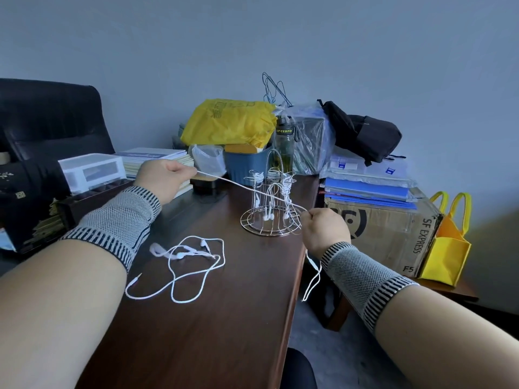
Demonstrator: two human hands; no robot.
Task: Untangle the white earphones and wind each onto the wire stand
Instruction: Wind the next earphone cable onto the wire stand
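Spanning the lower frame, the dark wooden table (213,332) ran away from the viewer, its right edge falling to open floor beside a cardboard box (387,234) topped with blue folders (368,192). Clutter closed off the far end: a yellow bag (230,122), a black backpack (365,136), a blue tub (244,167), a water bottle (284,144) and a stack of books (157,161); a white drawer box (92,171) bounded the left side. Bare tabletop lay between the forearms, toward the near edge.

The wire stand (271,209) stood upright on its round base near the right edge, several white earphones already wound on its upper prongs with buds hanging down.

A loose earphone set (193,262) lay flat left of the stand, well apart from it, looped in an untidy coil with its plug pointing toward the left forearm.

The held earphone cord (238,186) stretched taut, its long axis sloping from upper left down to lower right across the front of the stand. The left hand (165,178), fingers curled, pinched the upper end. The right hand (323,231), closed in a fist just beside the stand's base, gripped the lower end, the remaining cord dangling below it past the table edge. Both wrists wore grey knitted wrist bands (118,223).
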